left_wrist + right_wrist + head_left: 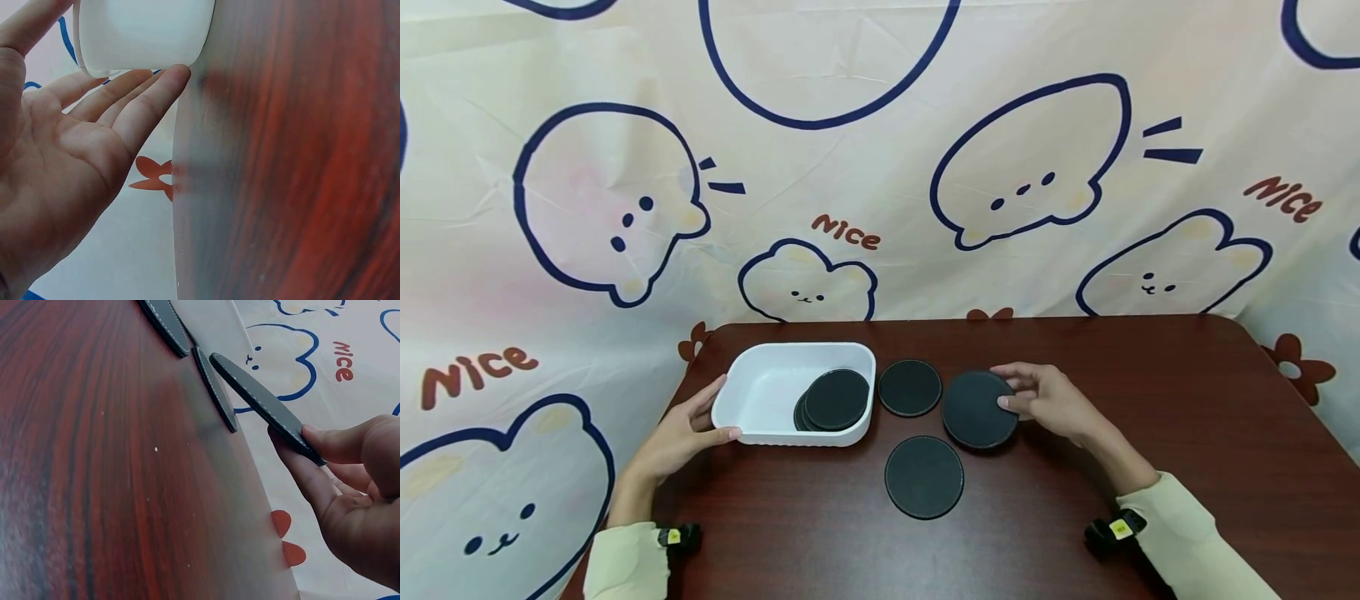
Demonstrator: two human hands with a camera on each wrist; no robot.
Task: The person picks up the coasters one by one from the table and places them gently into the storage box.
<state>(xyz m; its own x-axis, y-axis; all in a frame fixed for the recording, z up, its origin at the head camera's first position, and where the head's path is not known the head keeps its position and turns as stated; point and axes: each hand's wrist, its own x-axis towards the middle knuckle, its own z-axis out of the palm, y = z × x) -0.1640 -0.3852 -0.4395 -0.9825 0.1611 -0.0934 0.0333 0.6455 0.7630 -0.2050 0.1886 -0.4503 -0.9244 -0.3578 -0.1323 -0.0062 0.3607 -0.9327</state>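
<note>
A white plastic tray sits at the left of the table, with several round black coasters overlapping in its right end. My left hand touches the tray's left end, thumb by the front corner and fingers along the end wall. In the left wrist view, those fingers look fairly straight against the tray. My right hand pinches another black coaster at its edge, tilted and raised off the wood. The right wrist view shows its stitched rim between thumb and fingers.
Two more black coasters lie flat on the table: one beside the tray, one nearer the front. The brown wooden table runs back to a printed cloth with cartoon drawings. Each wrist bears a small camera.
</note>
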